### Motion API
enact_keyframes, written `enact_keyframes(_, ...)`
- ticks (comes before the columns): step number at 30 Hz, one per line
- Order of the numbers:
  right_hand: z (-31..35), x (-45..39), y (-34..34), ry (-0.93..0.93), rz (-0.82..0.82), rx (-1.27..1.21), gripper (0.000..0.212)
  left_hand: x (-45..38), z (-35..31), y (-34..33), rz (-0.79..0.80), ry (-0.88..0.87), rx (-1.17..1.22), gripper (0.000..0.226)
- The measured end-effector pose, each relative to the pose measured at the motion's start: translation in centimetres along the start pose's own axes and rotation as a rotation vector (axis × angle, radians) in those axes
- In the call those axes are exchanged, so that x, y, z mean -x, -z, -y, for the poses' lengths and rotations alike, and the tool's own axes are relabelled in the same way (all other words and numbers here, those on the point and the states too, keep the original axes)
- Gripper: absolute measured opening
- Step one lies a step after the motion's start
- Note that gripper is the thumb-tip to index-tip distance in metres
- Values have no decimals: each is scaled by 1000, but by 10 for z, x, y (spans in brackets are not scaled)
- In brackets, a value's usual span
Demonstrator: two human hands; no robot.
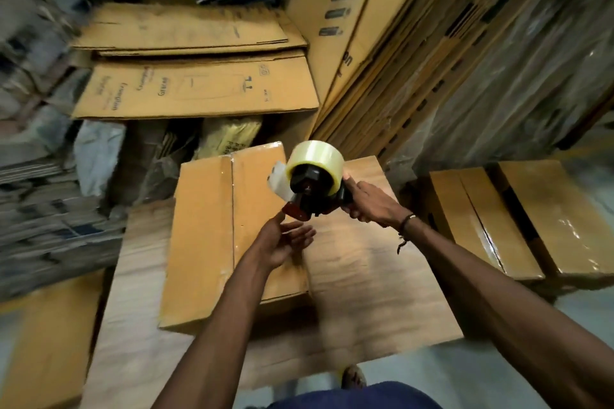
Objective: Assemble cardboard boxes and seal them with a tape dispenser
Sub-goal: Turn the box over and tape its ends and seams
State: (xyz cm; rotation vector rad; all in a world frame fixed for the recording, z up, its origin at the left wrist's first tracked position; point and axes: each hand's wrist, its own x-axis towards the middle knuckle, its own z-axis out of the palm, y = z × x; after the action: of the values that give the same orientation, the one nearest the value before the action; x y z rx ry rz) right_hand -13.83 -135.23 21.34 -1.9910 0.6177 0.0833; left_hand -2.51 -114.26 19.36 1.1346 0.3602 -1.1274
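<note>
Dark blue trousers [358, 397] fill the bottom edge, closest to the lens, with both bare forearms reaching forward from there. Beneath the hands lies a pale wooden table [375, 276], and on it, under and to the left of the left hand, rests a closed brown cardboard box [202, 236] with clear tape along its centre seam. Beyond the hands, flattened brown cardboard sheets [199, 90] are stacked, more leaning upright to the right. Right of the right hand sit two more taped brown boxes [518, 219]. The right hand [368, 202] grips the handle of a red-and-black tape dispenser [310, 189] carrying a roll of clear tape, raised above the box. The left hand [282, 242] is spread, fingers relaxed, one fingertip touching the dispenser's red front end.
</note>
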Motion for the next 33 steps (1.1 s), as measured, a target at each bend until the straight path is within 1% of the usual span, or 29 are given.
enact_keyframes(2,17,1,-21,45,53,-90,97,15,-9,16,67,15,220,43)
enact_keyframes(3,24,0,-33,68,75,-115,99,23,-13,25,71,-3,306,40)
enact_keyframes(4,29,0,-44,81,98,-142,98,29,-15,33,68,-20,348,36)
enact_keyframes(6,40,1,-64,102,160,-172,87,42,-16,53,68,-50,378,30)
enact_keyframes(8,48,3,-86,122,223,-198,81,57,-14,79,46,-55,384,31)
enact_keyframes(12,66,5,-127,123,266,-194,87,78,-8,134,55,-54,583,34)
enact_keyframes(14,77,7,-146,143,292,-177,94,91,-9,159,63,-56,596,38)
enact_keyframes(15,82,9,-153,147,316,-177,95,97,-11,166,66,-49,574,42)
enact_keyframes(16,87,12,-163,148,343,-169,95,104,-13,173,35,-60,531,41)
enact_keyframes(18,95,18,-179,161,370,-126,93,114,-14,184,-84,-120,397,27)
enact_keyframes(19,98,21,-187,172,378,-106,92,116,-13,190,-157,-143,325,24)
enact_keyframes(21,102,27,-202,187,385,-68,95,122,-9,207,-243,-178,155,26)
enact_keyframes(23,105,33,-216,199,367,-33,93,127,-5,223,-308,-254,-41,25)
enact_keyframes(27,108,47,-233,190,351,-5,82,132,-1,243,-531,-415,-259,16)
enact_keyframes(29,106,55,-237,168,345,-4,79,131,2,251,-604,-470,-418,18)
enact_keyframes(32,97,65,-233,139,302,53,81,127,3,272,-724,-591,-612,20)
enact_keyframes(33,92,68,-228,128,282,74,83,126,2,284,-744,-596,-641,20)
